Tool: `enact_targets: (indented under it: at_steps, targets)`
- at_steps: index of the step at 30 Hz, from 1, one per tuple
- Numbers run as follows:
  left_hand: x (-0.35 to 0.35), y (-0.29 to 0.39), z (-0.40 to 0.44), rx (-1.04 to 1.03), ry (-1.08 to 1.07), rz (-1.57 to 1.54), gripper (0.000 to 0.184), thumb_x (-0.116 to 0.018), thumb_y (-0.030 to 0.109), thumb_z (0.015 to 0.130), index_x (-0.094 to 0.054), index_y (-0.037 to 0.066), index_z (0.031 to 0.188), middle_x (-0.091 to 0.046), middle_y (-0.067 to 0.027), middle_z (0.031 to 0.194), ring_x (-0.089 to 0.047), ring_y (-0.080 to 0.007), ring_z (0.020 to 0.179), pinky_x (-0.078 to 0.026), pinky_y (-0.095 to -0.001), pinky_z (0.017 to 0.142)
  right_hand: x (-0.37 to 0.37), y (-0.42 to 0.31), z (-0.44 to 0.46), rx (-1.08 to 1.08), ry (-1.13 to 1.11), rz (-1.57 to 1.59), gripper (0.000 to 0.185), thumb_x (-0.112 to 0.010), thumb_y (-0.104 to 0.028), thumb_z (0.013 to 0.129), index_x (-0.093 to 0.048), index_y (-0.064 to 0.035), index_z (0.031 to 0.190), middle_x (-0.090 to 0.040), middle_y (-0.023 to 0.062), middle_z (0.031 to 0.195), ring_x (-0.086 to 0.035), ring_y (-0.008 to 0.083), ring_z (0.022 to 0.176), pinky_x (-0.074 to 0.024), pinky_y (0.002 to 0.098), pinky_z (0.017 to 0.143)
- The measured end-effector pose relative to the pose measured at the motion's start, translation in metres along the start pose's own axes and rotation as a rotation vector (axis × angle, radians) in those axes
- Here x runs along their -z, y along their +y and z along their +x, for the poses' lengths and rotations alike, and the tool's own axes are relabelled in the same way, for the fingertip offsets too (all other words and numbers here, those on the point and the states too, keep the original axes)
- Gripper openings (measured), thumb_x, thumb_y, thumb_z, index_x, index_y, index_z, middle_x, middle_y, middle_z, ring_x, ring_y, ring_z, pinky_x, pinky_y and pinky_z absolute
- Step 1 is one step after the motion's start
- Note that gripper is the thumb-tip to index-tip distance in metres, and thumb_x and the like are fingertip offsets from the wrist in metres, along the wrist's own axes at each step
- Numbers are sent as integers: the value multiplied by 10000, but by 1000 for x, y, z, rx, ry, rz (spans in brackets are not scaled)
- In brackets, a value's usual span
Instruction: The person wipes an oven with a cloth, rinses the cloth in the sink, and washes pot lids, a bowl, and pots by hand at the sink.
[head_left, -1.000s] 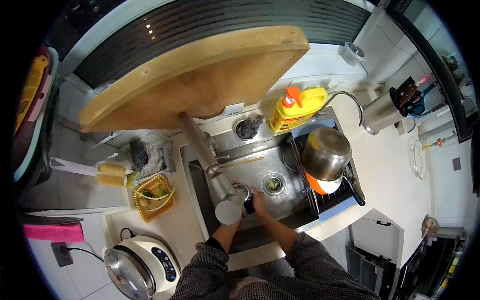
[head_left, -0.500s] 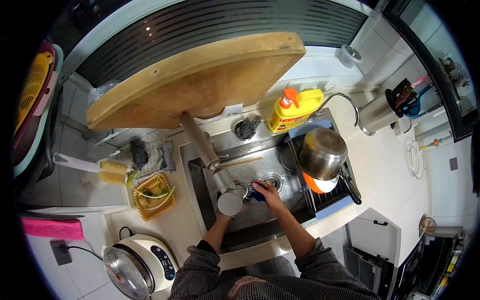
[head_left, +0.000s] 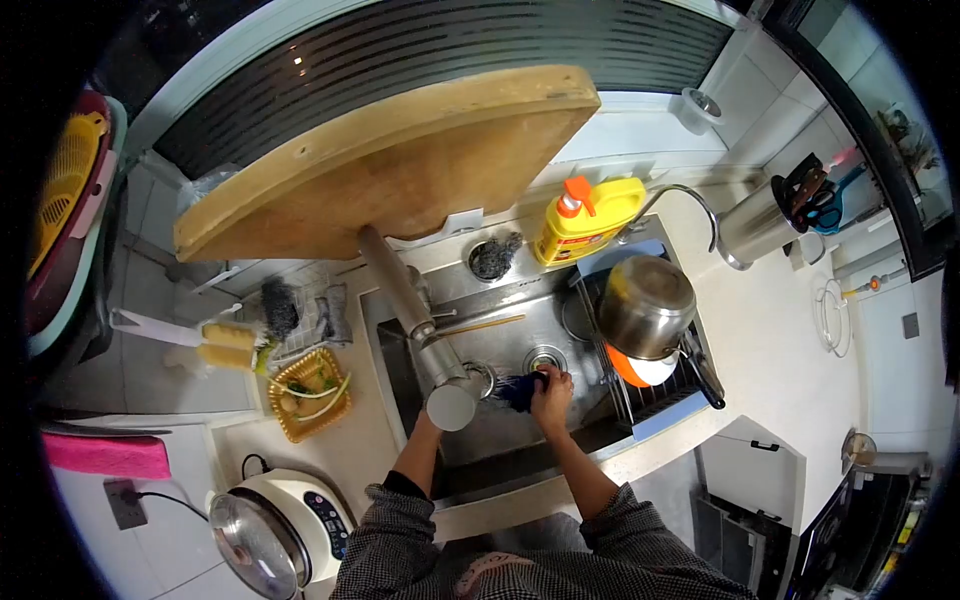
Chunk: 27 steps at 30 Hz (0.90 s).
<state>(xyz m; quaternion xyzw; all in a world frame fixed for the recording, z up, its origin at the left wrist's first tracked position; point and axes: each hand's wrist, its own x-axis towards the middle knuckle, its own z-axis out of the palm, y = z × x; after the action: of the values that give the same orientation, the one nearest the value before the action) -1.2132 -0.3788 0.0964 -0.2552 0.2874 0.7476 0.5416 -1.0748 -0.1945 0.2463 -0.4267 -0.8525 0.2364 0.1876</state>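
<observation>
My right hand [head_left: 551,402] is closed on a dark blue, soft-looking thing [head_left: 517,391] over the sink [head_left: 480,447], near the drain [head_left: 544,360]. Whether it is a cloth or a brush is not clear. My left hand [head_left: 427,428] reaches under the faucet [head_left: 452,404], whose round head hides most of it, including the fingers. Just right of the faucet head a round, shiny metal rim [head_left: 485,378] shows, close to the blue thing. A thin wooden stick [head_left: 482,325] lies at the back of the sink.
A rack [head_left: 655,405] with an upturned steel pot [head_left: 648,305] stands at the sink's right. Behind are a yellow detergent bottle [head_left: 588,222] and a large wooden board [head_left: 400,170]. To the left are a small yellow basket [head_left: 290,425] and an electric cooker [head_left: 290,530].
My right hand has moved a little right, away from the faucet head, with the dark blue thing in it. My left forearm has shifted slightly left and forward.
</observation>
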Motion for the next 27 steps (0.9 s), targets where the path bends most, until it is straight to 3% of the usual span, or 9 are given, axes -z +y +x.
enact_targets:
  at_steps: [1, 4, 6, 10, 12, 20, 22, 25, 27]
  targets:
    - [-5, -2, -9, 0, 0, 3, 317, -547, 220, 929, -511, 52, 1195, -597, -64, 1074, -599, -165, 905, -518, -268, 793, -14, 8, -3, -1, 2, 2, 189, -660, -98, 823, -612, -41, 996, -643, 120, 893, -626, 216, 854, -475, 336, 795]
    - [-39, -18, -46, -1001, -31, 1657, 277, -521, 154, 917, -517, 53, 1175, -595, -99, 1064, -598, -227, 924, -501, -314, 820, -42, 17, -15, -183, -420, 424, 234, -636, -189, 867, -608, -66, 1064, -640, 107, 968, -618, 220, 880, -475, 365, 806]
    - [-124, -30, -80, -776, 31, 1973, 294, -511, 72, 859, -520, 68, 1153, -583, -142, 1065, -582, -305, 942, -472, -374, 833, -38, -1, -10, -1141, -1104, 1649, 355, -559, -349, 914, -580, -84, 1149, -618, 96, 1077, -596, 216, 953, -468, 362, 861]
    - [-213, -67, -147, -936, -306, 1642, 297, -493, 52, 814, -514, 66, 1110, -541, -177, 994, -539, -338, 939, -425, -396, 867, -4, -42, 17, -1213, -984, 1548, 470, -436, -450, 946, -527, -100, 1245, -578, 79, 1205, -557, 215, 1082, -444, 351, 943]
    - [-215, -66, -147, -914, -336, 1708, 259, -482, 81, 843, -506, 52, 1099, -517, -188, 990, -519, -333, 962, -403, -404, 918, -48, -10, -6, -884, -872, 1661, 475, -419, -441, 963, -503, -90, 1272, -571, 95, 1211, -558, 228, 1067, -450, 377, 933]
    - [-168, -26, -34, -860, 476, 1826, 237, -449, 220, 937, -529, 2, 985, -526, -174, 966, -493, -326, 980, -400, -414, 893, -65, -35, 3, -1139, -655, 1527, 371, -379, -304, 993, -492, -70, 1258, -562, 77, 1242, -550, 222, 1108, -414, 379, 1000]
    - [-184, -46, -48, -1086, 463, 1892, 251, -454, 238, 938, -538, 4, 973, -531, -181, 958, -493, -332, 982, -389, -429, 899, -88, 3, -3, -363, -737, 1573, 377, -382, -328, 986, -531, -46, 1188, -607, 113, 1116, -583, 259, 1002, -484, 393, 878]
    - [-146, -50, -33, -1247, 434, 1932, 241, -440, 217, 955, -565, 11, 961, -560, -155, 922, -518, -307, 960, -390, -407, 902, -74, -10, 2, -1072, -900, 1621, 395, -387, -362, 985, -538, -60, 1190, -608, 110, 1114, -588, 249, 1003, -497, 378, 847]
    - [-121, -27, -4, -1100, 283, 1987, 225, -431, 190, 965, -572, 14, 963, -565, -114, 910, -527, -274, 933, -398, -372, 890, -59, -25, -8, -1105, -880, 1590, 391, -386, -366, 985, -541, -69, 1186, -608, 109, 1114, -588, 248, 1003, -497, 379, 848]
